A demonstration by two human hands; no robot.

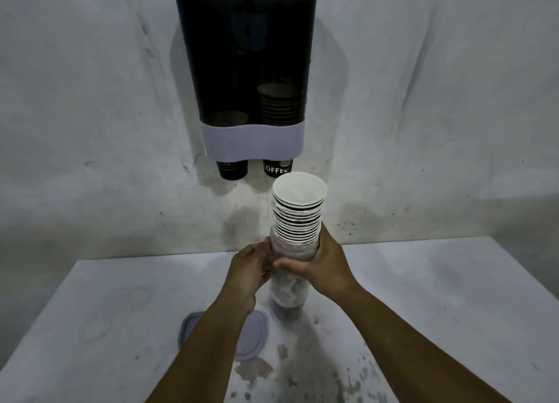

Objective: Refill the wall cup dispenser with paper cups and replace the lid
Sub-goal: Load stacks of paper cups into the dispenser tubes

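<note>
A dark, see-through cup dispenser (pixel 246 69) with a pale band hangs on the wall, its top uncovered. Its right tube holds a short stack of cups; the left tube is nearly empty. A black cup pokes out below each tube. In front of it I hold a tall stack of paper cups (pixel 298 218) upright, its lower part in a clear plastic sleeve. My right hand (pixel 320 263) wraps the stack's middle. My left hand (pixel 252 269) grips the sleeve from the left. The grey dispenser lid (pixel 257 336) lies flat on the table, partly hidden by my left forearm.
A white table (pixel 423 296) stands against the stained wall, with dark speckled stains near its front middle. The table's back edge runs just below the dispenser.
</note>
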